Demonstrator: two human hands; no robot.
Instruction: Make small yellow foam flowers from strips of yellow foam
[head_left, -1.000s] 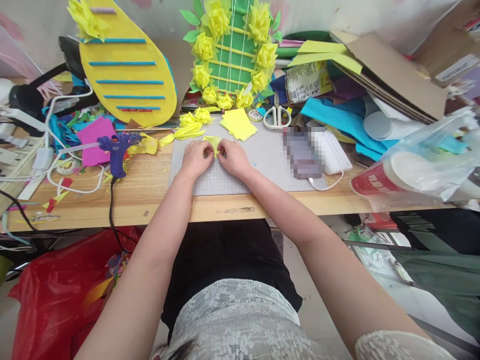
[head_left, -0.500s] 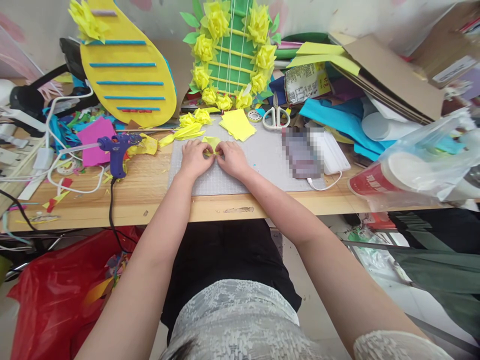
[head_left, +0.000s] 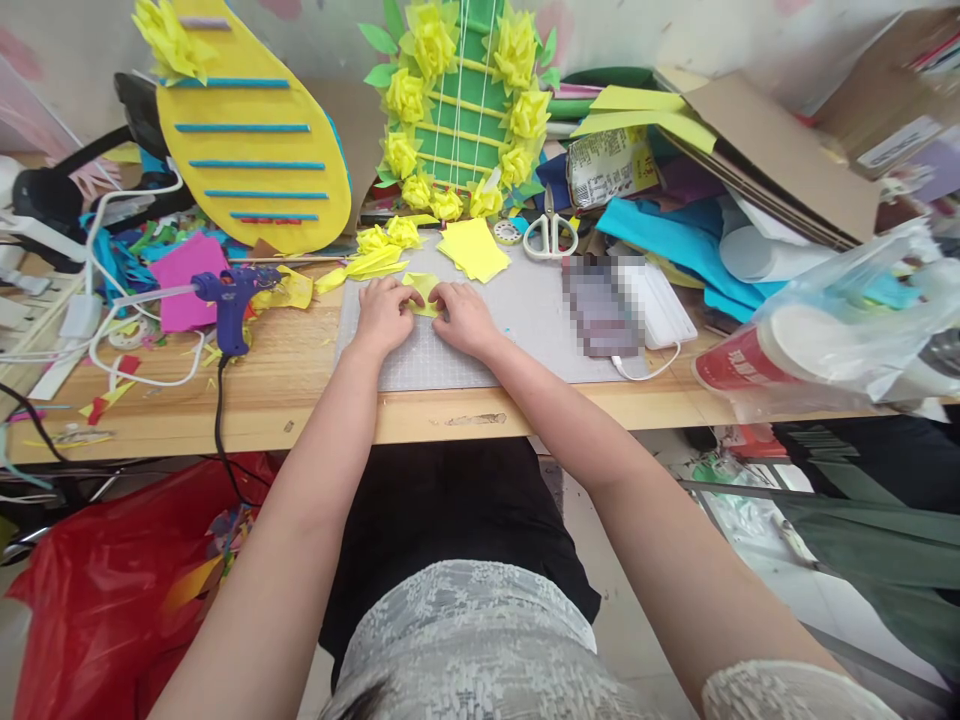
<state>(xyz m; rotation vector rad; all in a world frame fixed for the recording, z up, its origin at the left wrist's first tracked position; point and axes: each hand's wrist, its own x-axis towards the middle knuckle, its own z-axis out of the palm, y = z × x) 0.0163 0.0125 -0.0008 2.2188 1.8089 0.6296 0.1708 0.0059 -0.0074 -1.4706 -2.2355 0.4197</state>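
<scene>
A small sheet of yellow tissue-like paper [head_left: 421, 290] lies over the grey cutting mat [head_left: 442, 365], between my two hands. My left hand [head_left: 384, 315] has its curled fingers and thumb closed at the paper's left side. On the opposite side my right hand [head_left: 463, 317] pinches the paper's right edge; some fingertips are hidden beneath the hands. Just beyond lie a stack of yellow paper squares [head_left: 474, 249] and several twisted yellow paper petals [head_left: 375, 263].
White-handled scissors [head_left: 550, 238] and a tape roll [head_left: 508, 232] lie behind. A purple glue gun [head_left: 231, 305] stands left, its cord hanging over the table edge. At right are a blurred phone [head_left: 602, 308], a white power bank [head_left: 654, 305] and a bagged cup [head_left: 750, 360].
My thumbs have moved apart, my left hand shifting slightly left. More of the yellow paper shows flat between my hands.
</scene>
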